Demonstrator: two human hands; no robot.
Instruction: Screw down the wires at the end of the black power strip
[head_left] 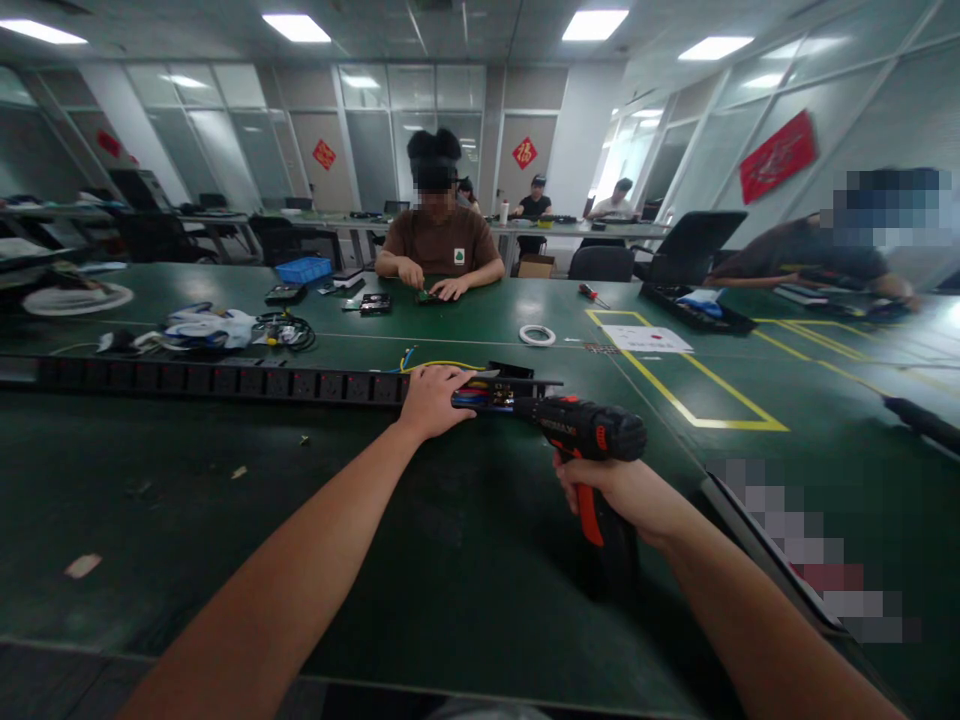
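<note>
A long black power strip (247,383) with a row of sockets lies across the green table. My left hand (436,402) rests over its right part, fingers wrapped round its top and holding it. Just right of that hand the strip's end is open, showing coloured wires and a terminal block (501,397). My right hand (600,485) grips the handle of a black and orange power drill (589,425). The drill points left, its tip at the strip's open end; exact contact is too small to tell. Yellow and blue wires (442,364) stick out behind my left hand.
Behind the strip are a white ring (537,335), a cable bundle (281,330), a blue basket (304,269), a red screwdriver (592,293) and a paper sheet (646,338). A person (439,235) works opposite; another leans in at right. A black-handled tool (922,422) lies far right.
</note>
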